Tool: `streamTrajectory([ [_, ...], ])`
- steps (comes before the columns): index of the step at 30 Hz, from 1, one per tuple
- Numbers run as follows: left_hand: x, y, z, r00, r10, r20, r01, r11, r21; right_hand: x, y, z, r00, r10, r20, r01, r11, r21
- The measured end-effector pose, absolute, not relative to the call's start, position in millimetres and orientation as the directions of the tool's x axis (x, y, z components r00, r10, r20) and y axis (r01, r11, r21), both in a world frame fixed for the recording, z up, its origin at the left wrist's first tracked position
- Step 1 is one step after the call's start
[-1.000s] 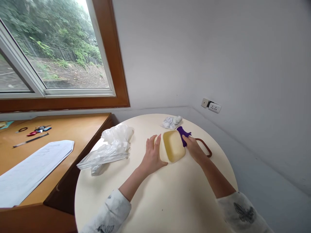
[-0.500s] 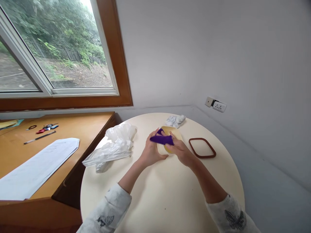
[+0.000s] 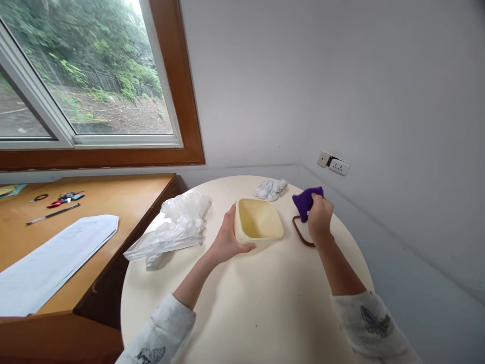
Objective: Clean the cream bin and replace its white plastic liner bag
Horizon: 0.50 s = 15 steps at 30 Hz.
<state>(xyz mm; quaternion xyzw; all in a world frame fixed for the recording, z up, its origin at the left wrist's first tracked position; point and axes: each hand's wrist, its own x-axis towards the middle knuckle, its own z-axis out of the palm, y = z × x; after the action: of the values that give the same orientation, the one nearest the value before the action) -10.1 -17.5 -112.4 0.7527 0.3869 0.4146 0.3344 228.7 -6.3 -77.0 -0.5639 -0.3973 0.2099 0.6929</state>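
A pale yellow, square plastic container (image 3: 246, 244) with rounded corners is tilted toward me over the round table. My left hand (image 3: 226, 237) grips it by its left side, thumb along the front and fingers behind. Its inside shows nothing but yellow walls. To the right, my right hand (image 3: 320, 215) is closed around a bunched purple cloth (image 3: 303, 203). That cloth hangs above a brown-red ring-shaped frame (image 3: 302, 238), which lies flat on the table and is partly covered by my hand and wrist.
A crumpled clear plastic bag (image 3: 178, 230) lies on the left of the round cream table (image 3: 242, 303). Behind the container sits a crumpled whitish wad (image 3: 271, 189). A wooden desk (image 3: 132, 197) at left bears white papers (image 3: 64, 258), keys (image 3: 67, 197) and a pen-like stick (image 3: 53, 214).
My right hand has pulled the purple cloth away from the container and carried it right, over the brown-red frame. My left hand still holds the container, its opening now uncovered.
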Motion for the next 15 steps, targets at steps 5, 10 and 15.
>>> streamTrajectory([
  [5, -11.4, -19.1, -112.0, 0.381, 0.866, 0.324, 0.247, -0.433, 0.867, 219.2, 12.8, -68.8, 0.102, 0.922, 0.374, 0.362, 0.316, -0.877],
  [10, -16.4, -18.8, -117.6, 0.312, 0.9, 0.306, 0.174, -0.371, 0.912, 212.7, -5.1, -95.5, -0.095, 0.964, 0.25, 0.254, 0.267, -0.93],
  [15, -12.5, -19.0, -123.8, 0.226, 0.926, 0.302, 0.105, -0.331, 0.938, 206.9, -35.8, -123.5, -0.014, 0.939, 0.343, 0.253, 0.336, -0.907],
])
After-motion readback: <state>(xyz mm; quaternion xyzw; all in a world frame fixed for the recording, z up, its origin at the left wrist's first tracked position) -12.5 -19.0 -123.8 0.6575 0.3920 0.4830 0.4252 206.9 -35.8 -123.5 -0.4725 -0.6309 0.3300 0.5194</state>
